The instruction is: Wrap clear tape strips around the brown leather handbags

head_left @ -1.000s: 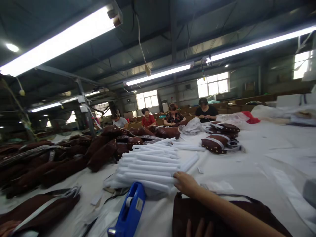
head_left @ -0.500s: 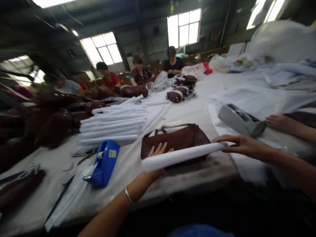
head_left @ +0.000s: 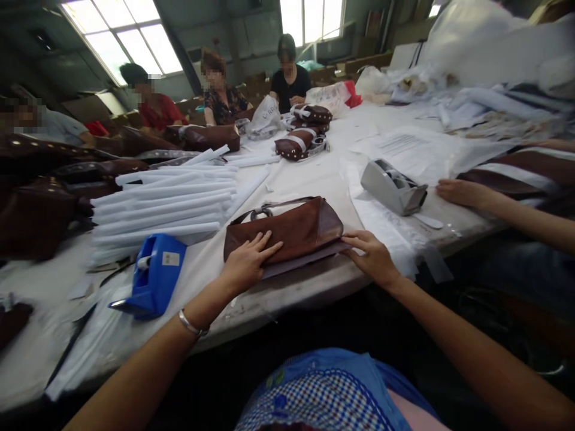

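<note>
A brown handbag [head_left: 291,230] lies on its side near the front edge of the white-covered table, its strap and a ring along the far side. My left hand [head_left: 246,260] rests on the bag's left part with the fingers spread. At the bag's lower right corner, my right hand [head_left: 371,254] pinches the edge between thumb and fingers. A paler flap or lining strip shows along the near side. The bag's inside is hidden. Left of it stands a blue tape dispenser [head_left: 158,278].
White paper rolls [head_left: 166,200] are piled beyond the blue dispenser. To the right are a grey tape dispenser [head_left: 389,188] and a co-worker's hand [head_left: 465,194] by another brown bag [head_left: 503,173]. Wrapped bags [head_left: 296,143] and several people are across the table.
The white roll held across the bag's near side is out of sight. My right hand has gone from the roll's end to the bag's edge. My left hand now lies on the bag.
</note>
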`<state>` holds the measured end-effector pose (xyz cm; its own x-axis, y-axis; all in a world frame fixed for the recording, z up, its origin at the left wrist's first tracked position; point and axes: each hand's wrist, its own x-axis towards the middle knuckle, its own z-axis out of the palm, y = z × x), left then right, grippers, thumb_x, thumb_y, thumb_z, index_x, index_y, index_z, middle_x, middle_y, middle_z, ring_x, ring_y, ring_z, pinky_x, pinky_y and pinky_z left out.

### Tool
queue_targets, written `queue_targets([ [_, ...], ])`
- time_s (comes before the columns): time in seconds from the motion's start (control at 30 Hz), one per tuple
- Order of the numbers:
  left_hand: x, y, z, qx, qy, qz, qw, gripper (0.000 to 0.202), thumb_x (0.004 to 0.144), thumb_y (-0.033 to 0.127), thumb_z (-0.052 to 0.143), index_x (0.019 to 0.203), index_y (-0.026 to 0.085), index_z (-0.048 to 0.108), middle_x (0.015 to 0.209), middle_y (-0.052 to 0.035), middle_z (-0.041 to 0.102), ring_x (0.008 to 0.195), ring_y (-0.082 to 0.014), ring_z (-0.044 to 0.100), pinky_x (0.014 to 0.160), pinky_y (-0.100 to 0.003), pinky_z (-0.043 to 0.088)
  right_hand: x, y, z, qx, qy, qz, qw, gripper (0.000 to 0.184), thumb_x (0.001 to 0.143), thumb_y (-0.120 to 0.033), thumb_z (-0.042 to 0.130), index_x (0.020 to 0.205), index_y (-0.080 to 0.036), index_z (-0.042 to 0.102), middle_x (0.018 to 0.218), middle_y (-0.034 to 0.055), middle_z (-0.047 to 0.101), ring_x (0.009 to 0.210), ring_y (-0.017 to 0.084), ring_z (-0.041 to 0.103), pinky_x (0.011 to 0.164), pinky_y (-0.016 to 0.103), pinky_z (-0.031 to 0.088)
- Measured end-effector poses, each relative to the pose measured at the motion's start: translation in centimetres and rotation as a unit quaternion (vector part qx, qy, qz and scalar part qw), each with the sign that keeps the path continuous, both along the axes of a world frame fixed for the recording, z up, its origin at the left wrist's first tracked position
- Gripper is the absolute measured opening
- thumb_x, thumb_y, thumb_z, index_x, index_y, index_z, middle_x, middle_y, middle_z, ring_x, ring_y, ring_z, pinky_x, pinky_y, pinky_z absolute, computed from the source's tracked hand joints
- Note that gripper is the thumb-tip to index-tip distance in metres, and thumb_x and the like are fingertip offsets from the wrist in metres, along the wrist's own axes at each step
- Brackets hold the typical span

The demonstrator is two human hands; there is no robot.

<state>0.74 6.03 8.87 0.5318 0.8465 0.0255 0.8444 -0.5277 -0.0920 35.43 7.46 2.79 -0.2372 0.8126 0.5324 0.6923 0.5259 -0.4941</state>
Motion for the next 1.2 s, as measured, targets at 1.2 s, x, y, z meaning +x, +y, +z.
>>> queue_targets([
  [1.2,6.8,-0.6,-6.8,0.149,-0.076,0.027,0.986,0.071,0.093,0.016,0.045,0.157,0.031,0.017,0.165,-0.0043,0.015,0.153,-0.0289,0.013,0.120,-0.067,0.017,-4.1,-2.1,-2.2,0.031,-0.068,0.145,0.987,0.042,0.098,-0.016,0.047,0.134,-0.034,0.060,0.138,0.0010,0.062,0.135,0.024,0.051,0.118,0.055,0.035],
])
